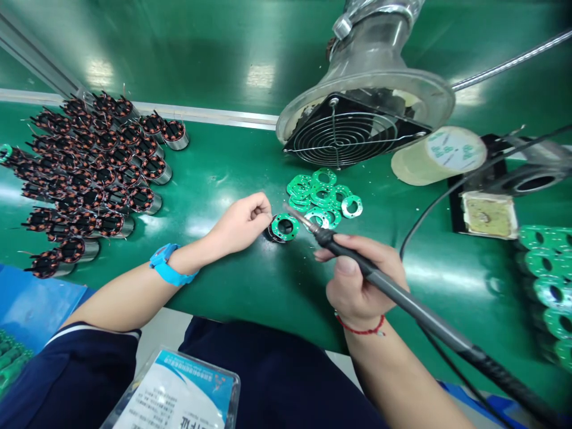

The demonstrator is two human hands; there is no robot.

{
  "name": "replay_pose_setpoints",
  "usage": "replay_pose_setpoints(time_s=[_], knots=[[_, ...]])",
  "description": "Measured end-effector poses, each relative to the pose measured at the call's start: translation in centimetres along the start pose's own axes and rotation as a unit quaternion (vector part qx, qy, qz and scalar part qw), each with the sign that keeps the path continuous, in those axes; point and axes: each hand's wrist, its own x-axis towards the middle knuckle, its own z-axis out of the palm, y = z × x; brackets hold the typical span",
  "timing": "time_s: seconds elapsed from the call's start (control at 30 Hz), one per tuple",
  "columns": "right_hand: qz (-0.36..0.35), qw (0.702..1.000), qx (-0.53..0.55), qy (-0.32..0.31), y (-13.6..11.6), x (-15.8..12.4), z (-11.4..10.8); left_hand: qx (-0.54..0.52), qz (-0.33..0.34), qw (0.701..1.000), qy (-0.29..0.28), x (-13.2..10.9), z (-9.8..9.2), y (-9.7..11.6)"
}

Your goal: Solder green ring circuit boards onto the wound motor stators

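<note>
My right hand (366, 280) is wrapped round the dark handle of a soldering iron (415, 304). The iron's metal tip points up and left, close to the right edge of a ring-shaped green circuit board (292, 233). That board lies on top of a motor stator (272, 236), which stands on the green bench. At the stator's left side, my left hand (241, 223) is closed, thumb and forefinger pinched together at the rim. What is between those fingertips is too small to make out. Just behind the stator lies a loose pile of similar green ring boards (322, 195).
Many copper-wound stators (145, 200) crowd the left of the bench. A fume extractor fan (339, 140) hangs over the back. On the right are a tape roll (440, 156), an iron stand with a yellowish sponge (489, 215), the iron's cable and rows of green boards (554, 292).
</note>
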Motion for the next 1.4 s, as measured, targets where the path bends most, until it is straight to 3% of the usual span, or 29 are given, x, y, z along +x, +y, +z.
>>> replay_pose_setpoints(time_s=[0.1, 0.27, 0.37, 0.47, 0.57, 0.67, 0.77, 1.07, 1.23, 1.3, 1.4], knots=[[-0.01, 1.0, 0.009, -0.012, -0.5, 0.7, 0.7, 0.004, 0.008, 1.0, 0.001, 0.0, 0.0, 0.0], [-0.06, 0.971, -0.125, -0.196, -0.6, 2.2, 1.8, 0.029, 0.016, 0.999, 0.004, 0.1, 0.1, 0.1], [-0.065, 0.957, -0.15, -0.239, -0.2, 2.5, 2.2, 0.039, 0.015, 0.999, -0.001, 0.0, -0.1, 0.1], [-0.054, 0.962, -0.166, -0.208, 0.2, 2.5, 2.0, 0.086, 0.022, 0.995, -0.042, -0.4, -0.7, 0.0], [-0.032, 0.971, -0.165, -0.171, 0.7, 2.3, 1.4, 0.193, 0.071, 0.974, -0.097, -0.7, -1.4, -0.1], [-0.014, 0.973, -0.154, -0.17, 1.0, 2.1, 1.1, 0.235, 0.12, 0.962, -0.072, -0.6, -1.5, -0.1], [-0.026, 0.972, -0.162, -0.17, 1.1, 2.0, 1.3, 0.177, 0.146, 0.973, -0.038, -0.5, -1.2, 0.1], [-0.135, 0.957, -0.184, -0.18, -0.6, 2.2, 2.2, -0.005, 0.018, 0.999, -0.038, 0.0, -0.5, 0.1], [-0.121, 0.955, -0.213, -0.166, -0.7, 2.0, 2.0, -0.072, -0.024, 0.996, -0.041, 0.1, -0.6, 0.3], [-0.117, 0.965, -0.179, -0.152, -0.8, 2.0, 1.9, -0.079, -0.035, 0.996, -0.036, 0.1, -0.5, 0.3], [-0.076, 0.988, -0.102, -0.084, -0.8, 1.6, 1.5, -0.068, -0.041, 0.996, -0.031, 0.3, -0.2, 0.0]])
